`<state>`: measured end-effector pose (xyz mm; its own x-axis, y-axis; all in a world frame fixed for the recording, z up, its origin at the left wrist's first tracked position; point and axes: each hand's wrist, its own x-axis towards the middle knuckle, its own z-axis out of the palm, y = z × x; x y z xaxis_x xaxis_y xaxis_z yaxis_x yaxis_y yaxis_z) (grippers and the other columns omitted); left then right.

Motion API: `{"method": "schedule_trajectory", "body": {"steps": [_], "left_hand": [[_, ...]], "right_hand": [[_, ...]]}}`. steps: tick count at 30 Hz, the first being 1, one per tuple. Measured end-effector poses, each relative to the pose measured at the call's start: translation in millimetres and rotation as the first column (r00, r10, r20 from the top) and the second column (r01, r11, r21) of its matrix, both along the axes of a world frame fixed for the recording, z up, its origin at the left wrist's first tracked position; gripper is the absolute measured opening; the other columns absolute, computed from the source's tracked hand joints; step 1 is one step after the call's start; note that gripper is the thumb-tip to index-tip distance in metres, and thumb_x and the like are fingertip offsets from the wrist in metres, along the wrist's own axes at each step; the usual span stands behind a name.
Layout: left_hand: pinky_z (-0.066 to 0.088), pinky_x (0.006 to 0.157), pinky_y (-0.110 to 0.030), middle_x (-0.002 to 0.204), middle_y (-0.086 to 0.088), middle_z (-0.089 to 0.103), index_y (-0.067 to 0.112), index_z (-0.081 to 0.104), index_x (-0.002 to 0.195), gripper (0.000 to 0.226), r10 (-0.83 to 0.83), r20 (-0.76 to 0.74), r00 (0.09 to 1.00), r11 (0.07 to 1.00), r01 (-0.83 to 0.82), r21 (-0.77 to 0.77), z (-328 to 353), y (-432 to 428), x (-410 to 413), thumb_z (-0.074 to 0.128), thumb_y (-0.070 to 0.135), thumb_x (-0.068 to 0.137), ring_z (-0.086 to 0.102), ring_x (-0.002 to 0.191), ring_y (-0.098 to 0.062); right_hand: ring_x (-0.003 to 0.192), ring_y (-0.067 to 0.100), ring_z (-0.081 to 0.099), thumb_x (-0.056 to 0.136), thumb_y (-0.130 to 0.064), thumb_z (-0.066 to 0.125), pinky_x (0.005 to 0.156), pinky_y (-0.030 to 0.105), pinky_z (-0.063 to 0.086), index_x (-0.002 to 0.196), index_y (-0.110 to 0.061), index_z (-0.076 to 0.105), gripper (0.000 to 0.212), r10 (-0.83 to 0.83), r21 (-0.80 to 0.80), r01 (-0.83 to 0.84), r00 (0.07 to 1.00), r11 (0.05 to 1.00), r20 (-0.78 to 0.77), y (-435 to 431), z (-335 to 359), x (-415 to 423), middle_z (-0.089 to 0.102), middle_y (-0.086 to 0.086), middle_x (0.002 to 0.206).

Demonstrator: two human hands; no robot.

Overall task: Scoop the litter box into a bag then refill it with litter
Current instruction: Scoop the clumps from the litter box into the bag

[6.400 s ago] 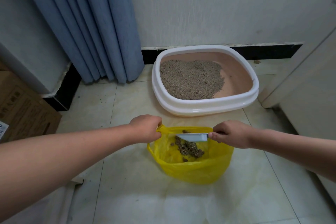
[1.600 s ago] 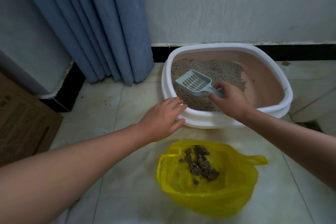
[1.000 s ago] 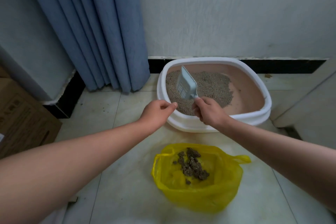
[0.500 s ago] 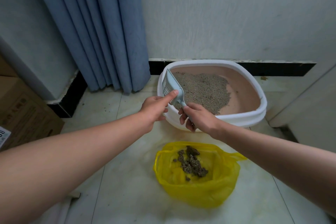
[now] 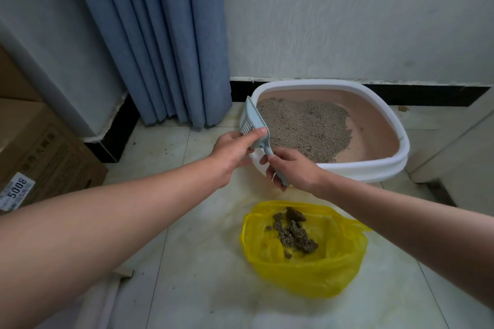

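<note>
Scoop: the pale blue slotted scoop [image 5: 252, 121] is tilted nearly upright over the near-left rim of the litter box, head up, handle slanting down toward the person.
Right hand: the right hand [image 5: 292, 171] is wrapped round the scoop's handle, fingers curled under it, the handle's end poking out below the fingers.
Left hand: the left hand [image 5: 235, 148] pinches the lower part of the scoop's head, thumb laid across its front face, the other fingers behind it.
Litter box: the litter box [image 5: 395, 125], white-rimmed with a pink inside, stands on the floor against the wall's black skirting, just right of the curtain.
Litter: grey-brown litter [image 5: 304, 128] is heaped toward the box's left and middle; the pink bottom is bare along the right side.
Bag: the yellow bag [image 5: 307, 272] sits open on the floor near the box's front edge, below the right forearm.
Clumps: dark clumps [image 5: 294, 232] lie inside the bag, toward its far side.
Curtain: a blue curtain [image 5: 160, 40] hangs down to the floor in the wall corner, left of the box.
Carton: a brown carton [image 5: 45, 147] with a white label reading 5008 stands at the floor's left edge.
Floor: pale floor tiles [image 5: 203, 296], with a few dark specks near the curtain's foot.
</note>
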<state>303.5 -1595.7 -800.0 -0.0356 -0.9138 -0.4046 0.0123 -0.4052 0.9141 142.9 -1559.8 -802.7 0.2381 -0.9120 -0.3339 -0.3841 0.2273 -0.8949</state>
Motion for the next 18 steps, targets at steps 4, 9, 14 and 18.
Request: {"method": "schedule_trajectory", "body": {"steps": [4, 9, 14, 18], "left_hand": [[0.06, 0.089, -0.04, 0.104, -0.004, 0.073, 0.013, 0.068, 0.106, 0.047, 0.079, 0.037, 0.996, 0.997, -0.079, -0.018, -7, -4, 9, 0.083, 0.045, 0.075, 0.07, 0.097, -0.016], [0.061, 0.084, -0.036, 0.106, -0.002, 0.07, 0.013, 0.063, 0.114, 0.059, 0.156, 0.064, 0.986, 0.988, -0.155, -0.021, -13, -11, 24, 0.084, 0.049, 0.07, 0.068, 0.098, -0.015], [0.062, 0.082, -0.035, 0.112, -0.001, 0.069, 0.017, 0.061, 0.123, 0.085, 0.14, 0.101, 0.985, 0.99, -0.139, -0.024, -14, -13, 38, 0.082, 0.06, 0.052, 0.068, 0.099, -0.013], [0.06, 0.086, -0.038, 0.113, -0.002, 0.065, 0.016, 0.059, 0.119, 0.065, 0.151, 0.122, 0.981, 0.988, -0.152, -0.003, -21, -19, 51, 0.082, 0.051, 0.069, 0.065, 0.102, -0.016]], "right_hand": [[0.061, 0.018, 0.06, 0.103, -0.018, 0.047, 0.058, 0.033, 0.054, 0.104, 0.001, 0.064, 0.025, -0.004, -0.089, -0.004, 0.996, 0.996, -0.085, -4, -8, 6, 0.066, 0.006, 0.079], [0.057, 0.015, 0.065, 0.094, -0.019, 0.06, 0.058, 0.03, 0.056, 0.086, -0.009, 0.072, 0.018, -0.047, -0.212, -0.01, 0.965, 0.977, -0.259, -10, -13, 13, 0.072, 0.007, 0.071], [0.069, 0.015, 0.07, 0.088, -0.023, 0.067, 0.073, 0.039, 0.059, 0.09, -0.023, 0.073, 0.006, -0.042, -0.271, -0.056, 0.939, 0.961, -0.342, -13, -21, 21, 0.073, -0.006, 0.071], [0.072, 0.005, 0.067, 0.093, -0.029, 0.064, 0.075, 0.034, 0.057, 0.096, -0.024, 0.074, 0.012, 0.019, -0.275, -0.117, 0.942, 0.954, -0.335, -10, -21, 22, 0.074, -0.008, 0.081]]}}
